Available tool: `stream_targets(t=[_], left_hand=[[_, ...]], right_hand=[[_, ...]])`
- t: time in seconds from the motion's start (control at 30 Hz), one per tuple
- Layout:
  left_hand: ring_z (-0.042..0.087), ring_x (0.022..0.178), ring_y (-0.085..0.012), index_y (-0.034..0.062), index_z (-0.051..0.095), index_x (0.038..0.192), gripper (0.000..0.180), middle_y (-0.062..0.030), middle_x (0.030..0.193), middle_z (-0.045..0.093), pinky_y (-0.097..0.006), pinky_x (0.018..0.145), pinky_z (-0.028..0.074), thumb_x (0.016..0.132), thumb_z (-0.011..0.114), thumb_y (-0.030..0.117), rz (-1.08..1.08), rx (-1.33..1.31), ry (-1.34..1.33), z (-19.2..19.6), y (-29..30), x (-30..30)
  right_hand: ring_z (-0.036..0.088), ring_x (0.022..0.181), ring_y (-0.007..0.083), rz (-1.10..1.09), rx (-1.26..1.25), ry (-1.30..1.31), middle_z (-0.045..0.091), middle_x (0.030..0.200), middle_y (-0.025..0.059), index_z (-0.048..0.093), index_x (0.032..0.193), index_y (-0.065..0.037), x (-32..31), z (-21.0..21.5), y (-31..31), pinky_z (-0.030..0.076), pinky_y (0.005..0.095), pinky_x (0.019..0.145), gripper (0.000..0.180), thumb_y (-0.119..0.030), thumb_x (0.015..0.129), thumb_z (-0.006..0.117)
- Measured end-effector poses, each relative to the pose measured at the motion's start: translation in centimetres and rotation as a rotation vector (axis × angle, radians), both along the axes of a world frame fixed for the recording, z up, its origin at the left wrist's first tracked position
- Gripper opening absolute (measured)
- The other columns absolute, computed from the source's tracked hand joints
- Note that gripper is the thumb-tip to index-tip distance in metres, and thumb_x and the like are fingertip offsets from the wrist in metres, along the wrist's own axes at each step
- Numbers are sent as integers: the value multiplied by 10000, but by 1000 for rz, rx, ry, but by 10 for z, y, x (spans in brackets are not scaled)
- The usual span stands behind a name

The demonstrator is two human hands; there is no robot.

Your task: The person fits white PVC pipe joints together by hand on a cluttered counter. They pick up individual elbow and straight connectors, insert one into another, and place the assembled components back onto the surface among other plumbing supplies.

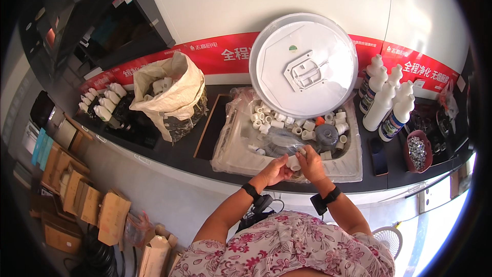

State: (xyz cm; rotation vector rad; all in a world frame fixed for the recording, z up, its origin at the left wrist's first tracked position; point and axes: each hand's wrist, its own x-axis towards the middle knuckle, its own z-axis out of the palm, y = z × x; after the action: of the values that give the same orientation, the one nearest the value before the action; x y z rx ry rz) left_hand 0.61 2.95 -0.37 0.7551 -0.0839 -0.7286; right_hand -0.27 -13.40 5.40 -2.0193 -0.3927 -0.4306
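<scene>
In front of me is a plastic-wrapped sink (353,166) holding many white plastic pipe fittings (308,135). Low over its near edge, my left hand (277,171) curls its fingers around a white pipe fitting (293,163). Close beside it, my right hand (311,165) is closed at the same fitting, thumb and fingers pinched near its upper end. Clear plastic and a grey coiled hose (282,142) lie just beyond the hands. A grey round part (326,136) and an orange piece (320,120) sit among the fittings.
A large round white panel (302,66) leans at the sink's back. To the left stands a woven sack (171,97) with white pieces inside. White bottles (380,105), a dark phone (378,157) and a reddish bowl of small metal parts (418,152) are right. Cardboard boxes (113,218) stand lower left.
</scene>
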Motion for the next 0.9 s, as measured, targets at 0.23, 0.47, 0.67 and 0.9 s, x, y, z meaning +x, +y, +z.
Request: stream_targets(t=[0.23, 0.47, 0.67, 0.9], left_hand=[[534, 625, -126, 75, 501, 994, 257, -42, 811, 556, -221, 542, 417, 844, 542, 279, 61, 130, -38, 6, -5, -5], [568, 679, -158, 62, 499, 1044, 336, -71, 848, 570, -247, 591, 452, 838, 539, 325, 84, 128, -1, 6, -6, -3], [582, 739, -162, 65, 509, 1025, 379, -58, 873, 583, -254, 622, 454, 834, 523, 392, -2, 82, 5, 4, -4, -4], [586, 789, -153, 82, 510, 1011, 311, -55, 885, 588, -237, 625, 437, 844, 526, 344, -29, 190, -109, 10, -8, -6]], right_hand=[[540, 628, 418, -2, -24, 94, 549, 657, 230, 471, 845, -14, 14, -17, -4, 424, 450, 514, 189, -183, 810, 549], [554, 640, 391, -66, 23, 127, 544, 648, 219, 457, 818, -19, 8, -4, -5, 419, 407, 531, 199, -192, 811, 554], [565, 648, 367, -141, 33, 147, 551, 665, 205, 471, 835, -15, 2, -17, 0, 422, 394, 548, 205, -202, 811, 554], [554, 686, 395, -92, -4, 298, 561, 704, 196, 471, 833, -14, 9, -14, -15, 426, 403, 563, 222, -224, 818, 540]])
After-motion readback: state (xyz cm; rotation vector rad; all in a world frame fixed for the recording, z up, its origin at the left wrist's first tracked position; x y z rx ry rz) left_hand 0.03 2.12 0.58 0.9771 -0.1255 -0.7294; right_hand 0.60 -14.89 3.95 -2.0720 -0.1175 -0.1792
